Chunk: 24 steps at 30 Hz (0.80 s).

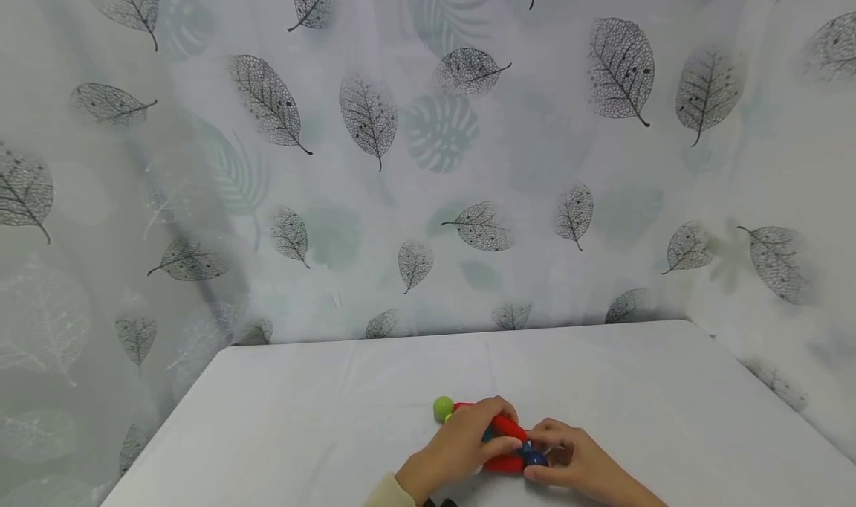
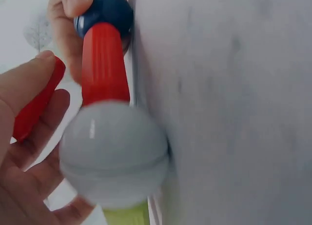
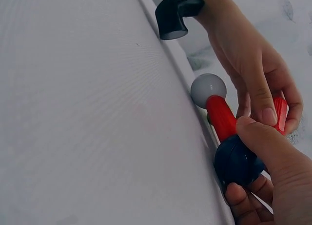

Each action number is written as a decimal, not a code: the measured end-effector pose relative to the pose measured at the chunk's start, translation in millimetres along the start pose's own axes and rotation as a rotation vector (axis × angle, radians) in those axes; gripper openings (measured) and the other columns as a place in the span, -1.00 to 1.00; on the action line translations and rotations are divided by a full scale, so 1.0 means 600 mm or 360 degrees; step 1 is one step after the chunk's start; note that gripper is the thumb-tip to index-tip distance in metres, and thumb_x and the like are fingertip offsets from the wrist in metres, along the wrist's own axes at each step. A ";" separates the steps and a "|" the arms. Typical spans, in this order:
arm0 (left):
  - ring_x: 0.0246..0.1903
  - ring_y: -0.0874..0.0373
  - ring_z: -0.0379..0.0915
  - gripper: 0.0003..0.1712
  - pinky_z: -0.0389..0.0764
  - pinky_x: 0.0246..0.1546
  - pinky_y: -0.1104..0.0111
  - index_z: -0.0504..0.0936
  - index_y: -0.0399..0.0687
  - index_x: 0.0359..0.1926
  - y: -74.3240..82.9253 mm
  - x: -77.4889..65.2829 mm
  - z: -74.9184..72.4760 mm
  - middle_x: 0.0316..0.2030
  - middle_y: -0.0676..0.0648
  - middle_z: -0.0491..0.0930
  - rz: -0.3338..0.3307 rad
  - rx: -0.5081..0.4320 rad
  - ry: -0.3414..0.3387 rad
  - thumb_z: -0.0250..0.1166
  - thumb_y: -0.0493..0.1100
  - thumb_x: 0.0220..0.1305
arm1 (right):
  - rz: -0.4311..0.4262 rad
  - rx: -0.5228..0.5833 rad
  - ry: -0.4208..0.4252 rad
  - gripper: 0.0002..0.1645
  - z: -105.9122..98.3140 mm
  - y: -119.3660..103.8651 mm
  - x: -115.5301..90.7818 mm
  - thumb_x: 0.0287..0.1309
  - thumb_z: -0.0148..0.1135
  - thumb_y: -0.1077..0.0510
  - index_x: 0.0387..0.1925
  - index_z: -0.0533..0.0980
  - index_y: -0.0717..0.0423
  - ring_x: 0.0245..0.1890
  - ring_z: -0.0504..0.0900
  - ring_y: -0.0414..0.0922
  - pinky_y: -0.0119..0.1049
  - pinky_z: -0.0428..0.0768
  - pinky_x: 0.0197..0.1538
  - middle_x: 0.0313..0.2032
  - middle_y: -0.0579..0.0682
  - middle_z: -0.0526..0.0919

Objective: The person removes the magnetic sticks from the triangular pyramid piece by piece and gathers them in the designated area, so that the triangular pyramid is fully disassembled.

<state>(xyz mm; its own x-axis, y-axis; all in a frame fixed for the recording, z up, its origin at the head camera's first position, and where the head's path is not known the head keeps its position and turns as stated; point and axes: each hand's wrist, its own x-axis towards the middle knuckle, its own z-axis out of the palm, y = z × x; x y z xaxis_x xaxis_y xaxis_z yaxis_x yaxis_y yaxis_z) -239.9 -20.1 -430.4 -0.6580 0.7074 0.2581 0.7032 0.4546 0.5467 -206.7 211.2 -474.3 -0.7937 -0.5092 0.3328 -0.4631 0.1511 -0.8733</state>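
Note:
My left hand (image 1: 461, 436) pinches a red rod (image 1: 510, 428) between thumb and fingers, raised over the other pieces. With thumb and fingertips my right hand (image 1: 575, 459) grips a dark blue ball (image 3: 236, 161) at the table surface. A second red rod (image 2: 105, 64) runs from that ball to a grey ball (image 2: 114, 154), low by the table. Beyond the grey ball a yellow-green rod (image 2: 129, 215) shows in the left wrist view. In the head view, one end of the held rod lies close to the blue ball and right fingertips.
A lime green ball (image 1: 443, 408) and another red piece (image 1: 463, 404) appear behind the left hand, partly covered by it. The white table (image 1: 267, 425) extends around the pieces, with a leaf-patterned curtain (image 1: 528, 157) behind. A black wrist camera mount (image 3: 173, 17) sits on the left wrist.

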 end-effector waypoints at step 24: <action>-0.16 0.21 0.49 -0.69 0.61 -0.07 0.19 0.52 0.00 -0.04 -0.075 -0.059 -0.103 -0.15 0.05 0.63 -0.0194 -0.0006 0.0369 0.38 -0.16 0.23 | 0.0281 -0.0178 0.0041 -0.57 0.002 -0.007 0.002 0.18 0.34 0.11 0.08 0.60 0.15 -0.29 0.48 -0.26 -0.44 0.54 -0.32 -0.25 -0.09 0.53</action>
<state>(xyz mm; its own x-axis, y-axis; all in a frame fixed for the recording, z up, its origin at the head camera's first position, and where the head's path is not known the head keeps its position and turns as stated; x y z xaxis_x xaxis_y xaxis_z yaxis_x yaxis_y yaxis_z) -264.7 -99.2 -415.1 -0.7823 0.5046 0.3653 0.6141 0.5264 0.5880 -205.2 209.0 -470.9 -0.8756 -0.4448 0.1884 -0.3558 0.3302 -0.8743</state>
